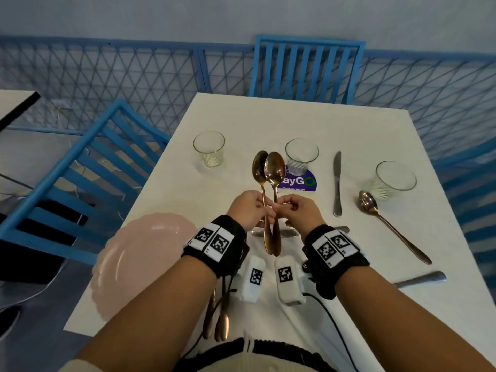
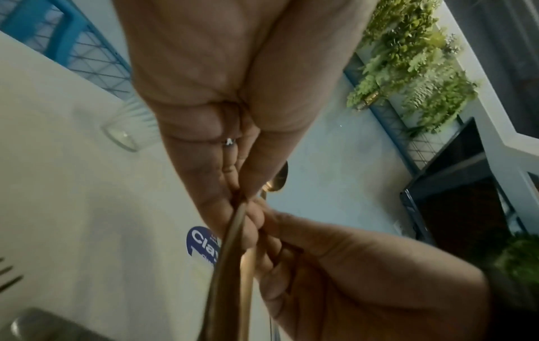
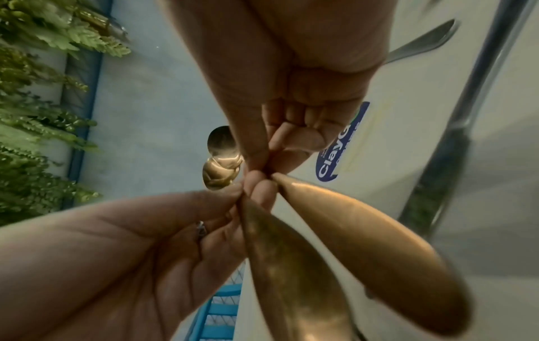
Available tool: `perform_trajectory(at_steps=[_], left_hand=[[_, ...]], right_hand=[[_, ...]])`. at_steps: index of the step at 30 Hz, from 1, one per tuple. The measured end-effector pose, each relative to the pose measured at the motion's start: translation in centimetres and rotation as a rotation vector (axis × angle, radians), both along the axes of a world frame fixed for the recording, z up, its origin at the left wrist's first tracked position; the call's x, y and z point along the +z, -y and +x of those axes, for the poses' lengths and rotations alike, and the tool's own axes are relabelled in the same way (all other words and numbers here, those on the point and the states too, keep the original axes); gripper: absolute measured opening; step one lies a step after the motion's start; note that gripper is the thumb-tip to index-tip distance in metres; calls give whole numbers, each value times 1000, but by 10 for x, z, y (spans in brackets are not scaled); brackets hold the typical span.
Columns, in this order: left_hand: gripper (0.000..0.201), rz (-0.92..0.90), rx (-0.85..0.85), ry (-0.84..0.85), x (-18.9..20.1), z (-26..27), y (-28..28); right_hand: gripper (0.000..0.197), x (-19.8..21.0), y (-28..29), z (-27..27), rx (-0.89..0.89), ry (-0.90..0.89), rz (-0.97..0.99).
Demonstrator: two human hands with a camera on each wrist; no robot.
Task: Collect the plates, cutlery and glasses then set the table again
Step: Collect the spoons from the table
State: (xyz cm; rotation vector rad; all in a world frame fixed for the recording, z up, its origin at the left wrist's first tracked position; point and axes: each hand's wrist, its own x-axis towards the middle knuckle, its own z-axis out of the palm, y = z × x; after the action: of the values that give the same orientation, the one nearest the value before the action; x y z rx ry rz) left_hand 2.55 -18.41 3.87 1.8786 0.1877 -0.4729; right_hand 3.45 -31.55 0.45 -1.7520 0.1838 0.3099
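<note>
the left hand [image 1: 248,210] pinches the thin neck of one copper spoon [image 1: 259,167], and just right of it the right hand [image 1: 300,210] pinches the neck of a second copper spoon [image 1: 274,170]. both stand upright above the near middle of the table [image 1: 268,119], bowls touching and overlapping, broad handle ends hanging between the wrists.

the likely slip: the polished, tapering stems are held by fingertips only, so passing one spoon to the other hand could let it slide out and fall onto the cutlery below, or knock the middle glass [image 1: 301,155] just behind.

left to right on the smooth white top: a matte pink plate [image 1: 139,253] with a scalloped rim overhangs the near left edge; a ribbed clear glass [image 1: 209,149] stands toward the left edge; a purple sticker [image 1: 306,182] lies under the middle glass; then a steel knife [image 1: 337,183], a third spoon [image 1: 391,224] lying slantwise, and a glass [image 1: 393,179] by the right edge.
</note>
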Motion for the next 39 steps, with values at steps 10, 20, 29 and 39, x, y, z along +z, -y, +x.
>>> perform_trajectory(at_steps=[10, 20, 29, 39], left_hand=[[23, 11, -121, -27, -12, -11, 44], [20, -104, -152, -106, -18, -16, 86], [19, -52, -213, -118, -23, -7, 101], [14, -15, -221, -114, -32, 0, 101]], right_hand=[[19, -7, 43, -26, -73, -44, 99], [11, -3, 100, -26, -98, 34, -229], [36, -24, 185, 4, -126, -180, -936], [26, -44, 196, 18, 0, -285, -1104]])
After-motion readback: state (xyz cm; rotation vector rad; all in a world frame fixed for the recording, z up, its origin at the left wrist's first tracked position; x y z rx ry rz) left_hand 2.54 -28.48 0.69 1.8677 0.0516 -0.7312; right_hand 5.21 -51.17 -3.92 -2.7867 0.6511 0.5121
